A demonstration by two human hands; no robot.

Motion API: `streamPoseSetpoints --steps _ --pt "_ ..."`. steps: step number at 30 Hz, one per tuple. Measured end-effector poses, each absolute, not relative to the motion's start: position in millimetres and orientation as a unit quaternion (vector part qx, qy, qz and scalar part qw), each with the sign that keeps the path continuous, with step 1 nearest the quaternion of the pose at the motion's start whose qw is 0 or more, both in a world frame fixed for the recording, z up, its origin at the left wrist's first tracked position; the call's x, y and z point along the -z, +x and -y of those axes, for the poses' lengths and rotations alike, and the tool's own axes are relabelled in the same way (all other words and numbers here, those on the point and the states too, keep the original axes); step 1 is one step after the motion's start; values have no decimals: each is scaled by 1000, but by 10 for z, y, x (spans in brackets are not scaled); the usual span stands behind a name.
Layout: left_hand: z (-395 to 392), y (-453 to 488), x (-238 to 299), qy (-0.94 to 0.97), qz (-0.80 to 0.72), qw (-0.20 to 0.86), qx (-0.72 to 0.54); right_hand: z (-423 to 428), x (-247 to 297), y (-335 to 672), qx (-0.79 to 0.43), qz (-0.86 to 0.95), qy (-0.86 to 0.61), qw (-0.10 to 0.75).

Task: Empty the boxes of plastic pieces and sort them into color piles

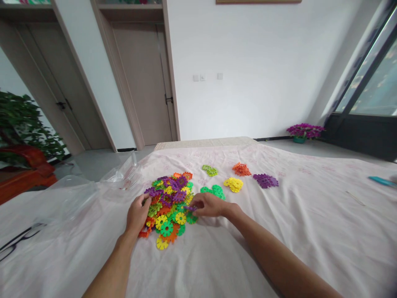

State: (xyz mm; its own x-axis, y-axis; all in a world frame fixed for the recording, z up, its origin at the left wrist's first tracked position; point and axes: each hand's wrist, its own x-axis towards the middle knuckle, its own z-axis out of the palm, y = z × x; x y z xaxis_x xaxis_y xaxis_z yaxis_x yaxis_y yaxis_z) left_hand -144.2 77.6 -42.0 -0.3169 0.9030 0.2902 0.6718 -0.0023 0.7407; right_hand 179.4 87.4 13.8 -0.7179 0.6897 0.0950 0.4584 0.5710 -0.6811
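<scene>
A mixed heap of plastic interlocking pieces [167, 211] lies on the pale sheet, purple, orange, yellow and green, some round and notched, some square. At its left edge my left hand [138, 209] has its fingers curled, with the thumb and fingertips against a purple interlocking piece [153, 191]. My right hand [207, 204] is over the heap's right side, a purple interlocking piece [190, 208] pinched between thumb and fingers. Beyond it sit separate piles: green round pieces [218, 191], yellow ones [234, 184], light green ones [210, 170], orange ones [241, 169] and purple ones [266, 180].
Clear plastic containers [72, 192] stand on the left of the sheet [297, 231], with black-framed glasses [21, 238] nearer me. A blue object [381, 181] lies at the far right, near a thin pale strip [356, 198]. Past the sheet is a white wall [254, 95].
</scene>
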Motion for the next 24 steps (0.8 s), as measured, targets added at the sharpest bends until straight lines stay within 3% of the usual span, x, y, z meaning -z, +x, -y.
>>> streamPoseSetpoints --steps 6,11,18,24 --pt "-758 -1442 395 574 -694 134 -413 -1121 -101 2002 -356 759 -380 390" --pt "-753 -1444 387 573 -701 130 -404 -1390 -47 2487 -151 589 -541 581" --pt "-750 -1433 379 572 -704 130 -399 -1431 3 3317 66 421 -727 538" --pt "-746 -1435 374 571 -707 133 -397 -1333 27 3761 100 335 -810 472"
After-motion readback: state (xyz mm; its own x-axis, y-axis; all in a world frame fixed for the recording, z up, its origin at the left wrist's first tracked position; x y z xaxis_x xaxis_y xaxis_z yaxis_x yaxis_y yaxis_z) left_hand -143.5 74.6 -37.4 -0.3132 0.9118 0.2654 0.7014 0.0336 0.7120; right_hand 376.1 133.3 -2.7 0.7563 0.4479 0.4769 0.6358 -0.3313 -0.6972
